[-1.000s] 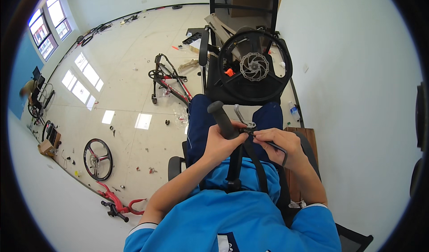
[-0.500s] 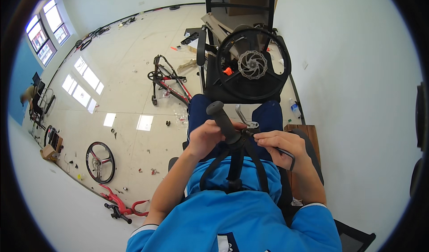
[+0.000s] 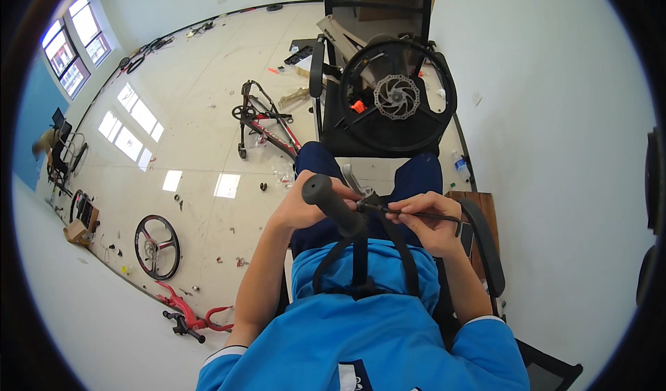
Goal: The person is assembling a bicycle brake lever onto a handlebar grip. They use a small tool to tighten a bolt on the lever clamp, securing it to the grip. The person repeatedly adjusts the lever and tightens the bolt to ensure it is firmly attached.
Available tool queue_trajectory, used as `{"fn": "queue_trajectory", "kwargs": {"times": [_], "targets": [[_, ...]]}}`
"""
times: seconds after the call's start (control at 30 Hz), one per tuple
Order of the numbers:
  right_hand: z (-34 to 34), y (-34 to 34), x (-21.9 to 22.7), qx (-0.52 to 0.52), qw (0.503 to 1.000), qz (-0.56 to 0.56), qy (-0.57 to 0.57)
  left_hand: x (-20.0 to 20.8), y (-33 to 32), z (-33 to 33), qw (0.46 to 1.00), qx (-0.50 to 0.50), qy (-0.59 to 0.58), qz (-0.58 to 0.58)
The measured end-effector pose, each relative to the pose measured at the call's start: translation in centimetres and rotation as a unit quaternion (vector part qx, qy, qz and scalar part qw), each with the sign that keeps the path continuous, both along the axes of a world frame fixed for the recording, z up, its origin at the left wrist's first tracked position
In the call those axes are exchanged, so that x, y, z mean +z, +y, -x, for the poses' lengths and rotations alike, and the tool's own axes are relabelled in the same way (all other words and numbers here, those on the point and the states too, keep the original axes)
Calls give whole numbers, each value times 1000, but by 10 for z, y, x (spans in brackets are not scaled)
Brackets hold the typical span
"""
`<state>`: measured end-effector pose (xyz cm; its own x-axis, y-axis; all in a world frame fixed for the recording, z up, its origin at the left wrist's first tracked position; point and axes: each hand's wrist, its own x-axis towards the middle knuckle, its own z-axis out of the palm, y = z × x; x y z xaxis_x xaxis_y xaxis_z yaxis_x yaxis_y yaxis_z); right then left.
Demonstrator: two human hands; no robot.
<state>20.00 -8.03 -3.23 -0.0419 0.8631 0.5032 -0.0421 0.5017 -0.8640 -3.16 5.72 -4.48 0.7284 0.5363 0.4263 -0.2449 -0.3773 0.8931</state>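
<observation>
Hex key lies crosswise, right of the frame's centre.
The right hand pinches its shaft, fingers closed; the long axis runs nearly left–right, its far end toward the brake lever bracket. The left hand curls behind the dark grip, near the bracket; its hold is partly hidden, so I can't tell.

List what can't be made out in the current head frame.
All head view:
Tip of the black hex key in the right hand: too small and dark near the silver lever.
Some fingers of the left hand: behind the black grip.
Lower beige frame: behind the black wheel.
Person at far left: small, blurred.
Loose floor parts: too small to identify.
</observation>
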Motion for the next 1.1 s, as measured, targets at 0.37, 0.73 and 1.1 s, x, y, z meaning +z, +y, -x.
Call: {"fn": "queue_trajectory", "kwargs": {"times": [0.37, 0.73, 1.1], "targets": [[1, 8, 14, 12, 999, -21, -47, 3, -7, 3, 999, 16, -25, 18], [-2, 8, 10, -3, 998, -24, -51, -8, -11, -8, 996, 44, -13, 72], [21, -5, 15, -194, 967, -86, -142, -24, -14, -12, 964, -52, -81, 249]]}}
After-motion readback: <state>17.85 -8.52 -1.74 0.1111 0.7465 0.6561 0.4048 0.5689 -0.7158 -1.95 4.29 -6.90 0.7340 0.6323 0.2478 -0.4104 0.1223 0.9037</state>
